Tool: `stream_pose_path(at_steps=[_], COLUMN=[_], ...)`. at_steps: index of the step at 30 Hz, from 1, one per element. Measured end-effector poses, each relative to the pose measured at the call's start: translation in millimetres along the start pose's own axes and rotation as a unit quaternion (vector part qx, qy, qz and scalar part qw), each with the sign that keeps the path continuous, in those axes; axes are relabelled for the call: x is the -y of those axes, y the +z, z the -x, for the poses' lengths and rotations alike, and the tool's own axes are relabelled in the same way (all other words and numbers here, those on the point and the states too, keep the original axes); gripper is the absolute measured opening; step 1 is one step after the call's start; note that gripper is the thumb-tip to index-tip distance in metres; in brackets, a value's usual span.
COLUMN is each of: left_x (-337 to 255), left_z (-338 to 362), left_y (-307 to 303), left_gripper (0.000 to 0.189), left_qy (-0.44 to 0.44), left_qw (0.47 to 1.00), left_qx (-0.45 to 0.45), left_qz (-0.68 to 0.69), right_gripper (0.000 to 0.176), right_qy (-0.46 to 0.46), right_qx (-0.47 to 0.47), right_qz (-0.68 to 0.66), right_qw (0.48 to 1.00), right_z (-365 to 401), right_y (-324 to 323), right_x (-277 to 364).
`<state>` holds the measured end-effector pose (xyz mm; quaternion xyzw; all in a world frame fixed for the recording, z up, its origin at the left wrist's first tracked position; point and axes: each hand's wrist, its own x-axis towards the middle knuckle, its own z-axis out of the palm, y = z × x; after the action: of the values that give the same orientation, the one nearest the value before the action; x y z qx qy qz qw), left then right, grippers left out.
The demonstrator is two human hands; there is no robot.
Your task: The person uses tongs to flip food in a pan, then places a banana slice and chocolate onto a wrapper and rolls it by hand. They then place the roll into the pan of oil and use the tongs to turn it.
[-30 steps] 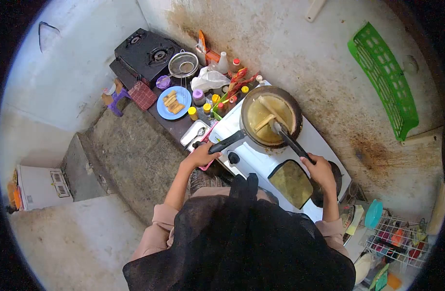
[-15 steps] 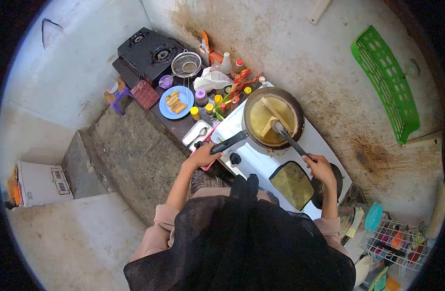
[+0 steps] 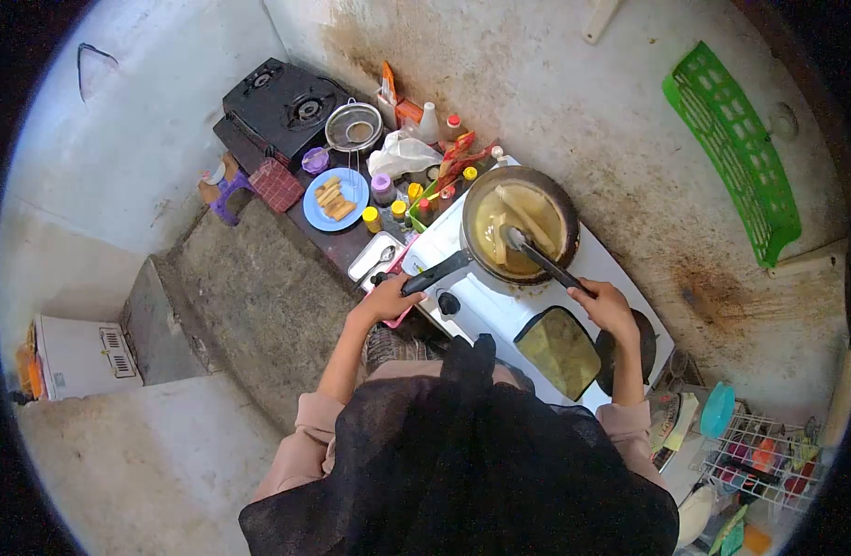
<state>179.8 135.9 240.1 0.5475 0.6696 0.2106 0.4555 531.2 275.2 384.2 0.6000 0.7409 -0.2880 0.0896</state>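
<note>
My left hand (image 3: 385, 302) is wrapped round the black handle of a frying pan (image 3: 568, 199), which sits on the white stove at the back. Oil and several long pale rolls (image 3: 533, 213) fill its middle. My right hand (image 3: 607, 306) grips a black-handled cooking utensil (image 3: 552, 263) from the right side. The utensil's rounded grey head dips into the oil, right against the rolls. Left of the pan, a blue plate (image 3: 311, 206) holds several golden-brown rolls.
The white stove (image 3: 500, 315) also bears a dark square plate (image 3: 560, 352) and a round black burner. Bottles and yellow-lidded jars (image 3: 372, 220) crowd the counter left of the pan. Beyond them are a strainer (image 3: 353, 127) and a black two-burner stove (image 3: 282, 107). A wire rack (image 3: 759, 454) stands lower right.
The utensil's head has shifted left in the oil, and the rolls near it have moved. My right hand has moved slightly. The left hand still holds the pan handle.
</note>
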Motion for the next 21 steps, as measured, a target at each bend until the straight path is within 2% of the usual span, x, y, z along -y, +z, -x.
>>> stream_pose_path(at_steps=[3, 5, 9, 15, 21], left_x=[0, 1, 3, 3, 4], left_z=[0, 0, 0, -1, 0], left_y=[-1, -1, 1, 1, 1], left_gripper=[0.044, 0.044, 0.034, 0.038, 0.038], left_qy=[-0.016, -0.012, 0.025, 0.027, 0.024], left_qw=[1.0, 1.0, 1.0, 1.0, 1.0], left_qx=[0.01, 0.0, -0.012, -0.006, -0.008], left_qz=[0.003, -0.006, 0.006, -0.005, -0.004], right_gripper=[0.05, 0.05, 0.048, 0.046, 0.042], right_qy=[-0.05, -0.045, -0.079, -0.079, -0.094], right_qx=[-0.072, -0.089, -0.165, -0.126, -0.156], right_qz=[0.027, 0.064, 0.062, 0.111, 0.167], right_qw=[0.996, 0.993, 0.981, 0.983, 0.969], right_z=[-7, -1, 13, 28, 27], right_y=[10, 4, 2, 13, 21], right_x=[-2, 5, 6, 23, 18])
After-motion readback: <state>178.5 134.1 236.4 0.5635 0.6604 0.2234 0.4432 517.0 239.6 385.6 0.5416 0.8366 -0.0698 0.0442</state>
